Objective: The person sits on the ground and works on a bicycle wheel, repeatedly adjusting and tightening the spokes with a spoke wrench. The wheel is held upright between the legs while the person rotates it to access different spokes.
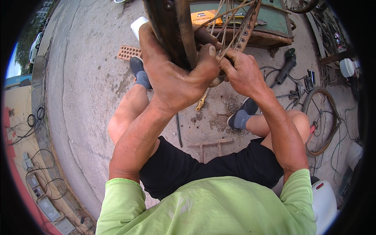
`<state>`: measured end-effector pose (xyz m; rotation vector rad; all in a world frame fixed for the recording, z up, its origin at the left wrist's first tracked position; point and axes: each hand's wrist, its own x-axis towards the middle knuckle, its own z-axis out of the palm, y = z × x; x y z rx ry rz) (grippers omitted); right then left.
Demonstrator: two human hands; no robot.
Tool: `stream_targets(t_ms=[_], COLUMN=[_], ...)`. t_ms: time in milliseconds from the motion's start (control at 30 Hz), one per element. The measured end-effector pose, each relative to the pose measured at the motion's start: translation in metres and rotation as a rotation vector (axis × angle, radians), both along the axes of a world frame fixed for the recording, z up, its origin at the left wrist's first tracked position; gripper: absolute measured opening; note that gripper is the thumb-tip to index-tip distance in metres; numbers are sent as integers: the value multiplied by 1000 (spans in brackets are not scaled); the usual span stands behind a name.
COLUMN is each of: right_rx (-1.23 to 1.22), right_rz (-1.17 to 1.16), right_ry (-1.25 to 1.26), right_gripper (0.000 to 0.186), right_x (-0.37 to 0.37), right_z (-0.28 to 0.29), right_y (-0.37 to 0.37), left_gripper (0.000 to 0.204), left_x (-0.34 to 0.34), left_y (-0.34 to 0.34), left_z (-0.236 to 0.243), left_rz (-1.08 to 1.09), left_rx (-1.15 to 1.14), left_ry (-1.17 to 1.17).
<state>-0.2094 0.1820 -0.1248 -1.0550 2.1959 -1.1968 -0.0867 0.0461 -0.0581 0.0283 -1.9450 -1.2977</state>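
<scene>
A bicycle wheel with a dark tyre (pixel 166 29) and thin spokes (pixel 225 23) stands raised before me at the top of the view. My left hand (pixel 172 80) is wrapped round its near side, thumb pointing up toward the spokes. My right hand (pixel 243 73) is closed, its thumb and forefinger pinching at the lower end of a spoke. The exact spot where the fingertips meet is partly hidden. A rusty strip with a row of holes (pixel 245 34) rises behind the right fingers. Below the hands shows a tool with a yellowish handle (pixel 201 103).
Beyond the wheel stands a green box (pixel 276 19) with an orange package (pixel 201 17) on it. A perforated brick (pixel 128 52) lies by my left foot. To the right are a corded power tool (pixel 286 66), cables and a loose tyre (pixel 333 129). A rod (pixel 179 131) lies between my legs.
</scene>
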Motion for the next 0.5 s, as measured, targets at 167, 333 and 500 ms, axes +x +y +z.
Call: stream_targets(t_ms=[167, 333, 500], right_rx=[-51, -65, -26], right_rz=[15, 10, -8], right_ry=[-42, -102, -155], right_gripper=[28, 29, 29], right_x=[2, 1, 1], right_z=[1, -5, -5], right_y=[3, 5, 4], left_gripper=[51, 49, 48], left_x=[-2, -3, -3], left_y=[2, -1, 0], left_z=[4, 1, -1], left_rz=[-13, -25, -35], left_rx=[102, 49, 133], left_ry=[13, 40, 69])
